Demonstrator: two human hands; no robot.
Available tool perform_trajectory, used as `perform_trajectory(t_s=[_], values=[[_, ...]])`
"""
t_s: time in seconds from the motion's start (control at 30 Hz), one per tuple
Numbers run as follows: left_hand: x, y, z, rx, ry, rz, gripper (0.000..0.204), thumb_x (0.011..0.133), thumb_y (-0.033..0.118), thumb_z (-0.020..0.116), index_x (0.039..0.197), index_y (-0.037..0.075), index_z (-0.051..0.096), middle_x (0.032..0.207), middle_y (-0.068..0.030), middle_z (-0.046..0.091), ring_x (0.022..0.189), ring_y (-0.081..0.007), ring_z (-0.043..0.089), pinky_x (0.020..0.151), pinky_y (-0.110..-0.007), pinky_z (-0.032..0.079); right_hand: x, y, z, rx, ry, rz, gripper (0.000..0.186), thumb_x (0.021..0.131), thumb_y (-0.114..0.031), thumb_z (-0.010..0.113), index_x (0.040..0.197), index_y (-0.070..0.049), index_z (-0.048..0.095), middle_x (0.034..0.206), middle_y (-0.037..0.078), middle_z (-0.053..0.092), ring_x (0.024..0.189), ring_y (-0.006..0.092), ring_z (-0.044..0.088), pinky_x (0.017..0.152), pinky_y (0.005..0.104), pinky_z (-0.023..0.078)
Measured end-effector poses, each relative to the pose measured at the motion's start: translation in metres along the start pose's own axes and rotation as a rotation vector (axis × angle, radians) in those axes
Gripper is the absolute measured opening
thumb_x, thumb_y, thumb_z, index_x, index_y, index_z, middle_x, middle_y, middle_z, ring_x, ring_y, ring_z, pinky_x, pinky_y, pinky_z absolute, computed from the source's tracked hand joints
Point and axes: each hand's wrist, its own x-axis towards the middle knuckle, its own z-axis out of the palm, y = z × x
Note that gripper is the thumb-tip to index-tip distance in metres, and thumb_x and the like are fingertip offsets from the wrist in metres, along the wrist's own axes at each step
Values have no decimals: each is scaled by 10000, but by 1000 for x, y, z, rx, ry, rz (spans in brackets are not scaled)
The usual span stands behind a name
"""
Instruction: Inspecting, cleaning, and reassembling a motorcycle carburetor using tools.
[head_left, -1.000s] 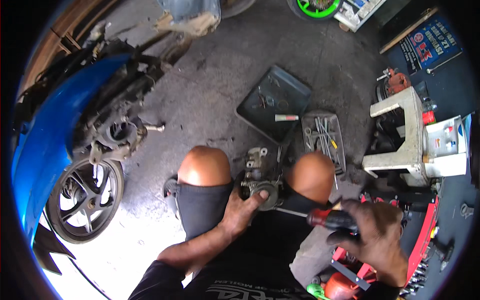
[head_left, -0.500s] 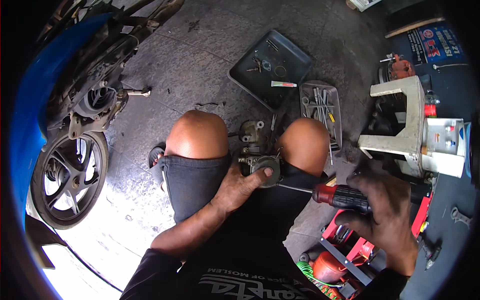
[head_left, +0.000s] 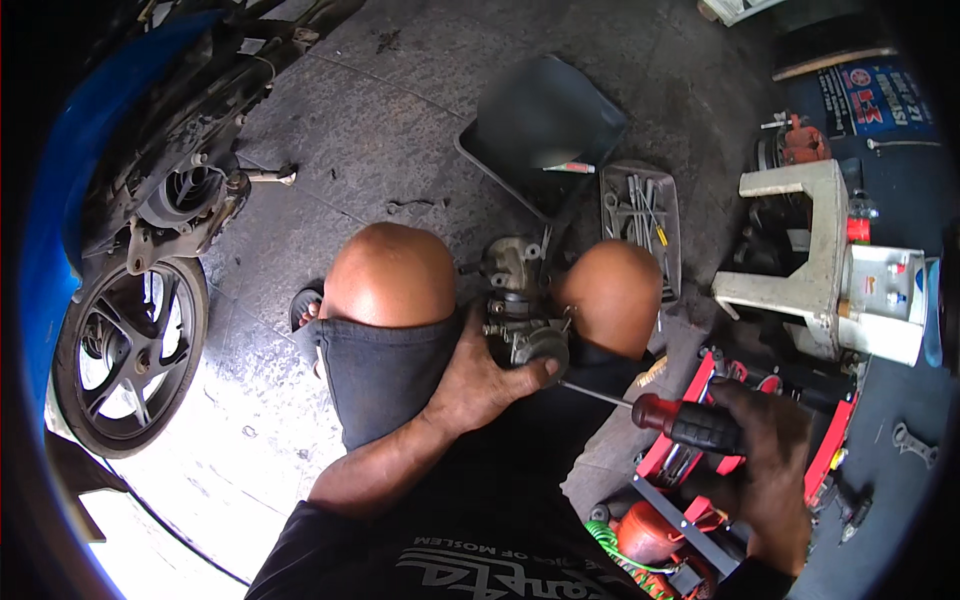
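Observation:
Between my knees I hold a grey metal carburetor (head_left: 537, 342) in my left hand (head_left: 475, 385), the thumb pressed over its round end. Above it a pale metal elbow pipe (head_left: 512, 262) shows in line with the carburetor; whether they are joined I cannot tell. My right hand (head_left: 775, 450) is closed around the red and black handle of a screwdriver (head_left: 690, 422). Its thin shaft points left, and the tip meets the lower right edge of the carburetor. Exactly what the tip touches is hidden.
Ahead lie a dark tray (head_left: 490, 175), its inside blurred, and a smaller tray of wrenches (head_left: 640, 215). A motorcycle wheel (head_left: 140, 365) stands at left. To the right are an overturned whitish stool (head_left: 830, 260) and a red tool rack (head_left: 680, 430).
The carburetor and my left hand have shifted slightly down and right. My right hand and the screwdriver sit a little lower, the shaft still against the carburetor.

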Motion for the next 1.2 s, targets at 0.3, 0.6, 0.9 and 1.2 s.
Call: perform_trajectory(t_s=[0.3,0.6,0.9,1.2], values=[[2,8,1,290,-4,61,1024,701,269,905,1431,-55,265,1263,-190,566,1203,-266,570,1063,-390,466,-25,0,30,216,204,155,640,659,-210,860,1215,-43,591,944,128,673,769,293,649,675,421,517],[6,-10,-2,255,-26,29,1100,695,353,908,1443,-95,237,1276,-248,557,1215,-333,580,1063,-424,466,-41,-1,43,291,258,191,661,713,-299,843,1256,-22,589,918,115,688,776,272,690,695,392,542],[13,1,-3,333,-29,-16,1041,718,308,885,1449,-77,252,1281,-216,589,1210,-300,594,1065,-418,466,-61,3,53,221,164,428,703,753,-416,857,1233,5,563,989,185,651,765,339,686,701,402,562],[17,-6,-3,203,-47,-15,971,742,239,873,1424,-56,248,1253,-185,611,1195,-266,603,1072,-397,462,-52,0,51,360,114,475,802,721,-361,894,1318,20,518,1095,171,681,837,244,707,719,354,550]])
